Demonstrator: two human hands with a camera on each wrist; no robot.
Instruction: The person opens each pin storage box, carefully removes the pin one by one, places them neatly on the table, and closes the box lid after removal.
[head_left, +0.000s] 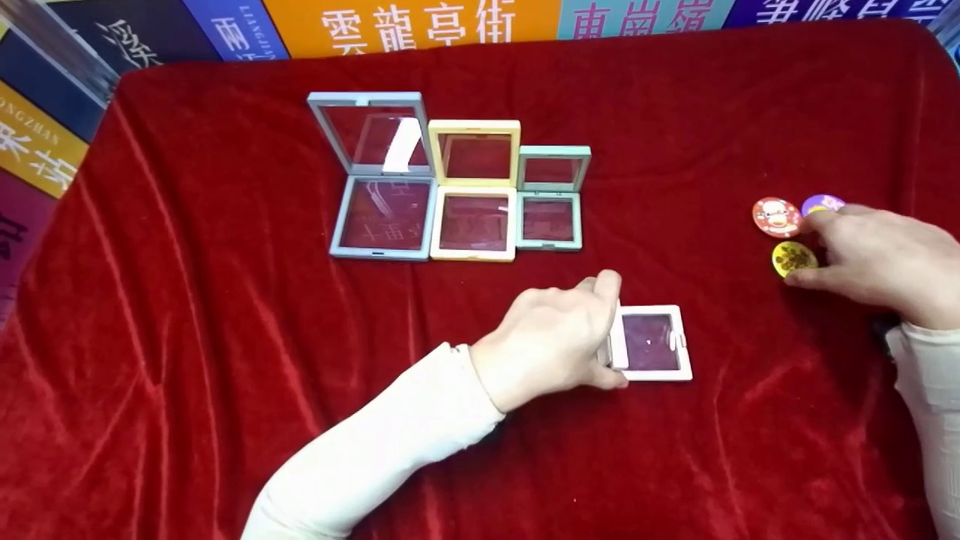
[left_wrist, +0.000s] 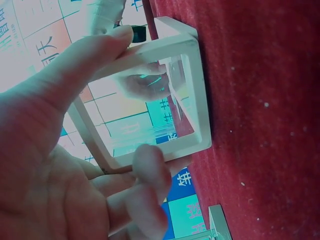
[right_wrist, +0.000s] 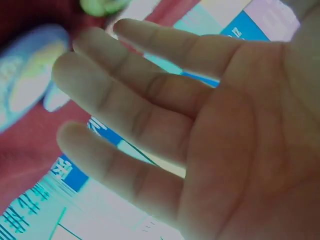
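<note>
A small white hinged display frame stands opened on the red cloth, one half flat and the other raised. My left hand grips the raised half by its edges; in the left wrist view the thumb and fingers are on opposite sides of its clear window. At the right, my right hand hovers over or touches three round badges: a red one, a yellow one and a partly covered purple one. Its fingers look fairly straight in the right wrist view, apart from the blurred badge.
Three more hinged frames stand opened in a row behind my left hand: blue, yellow and green. Wrinkled red cloth covers the table. Colourful panels with Chinese characters border its back and left.
</note>
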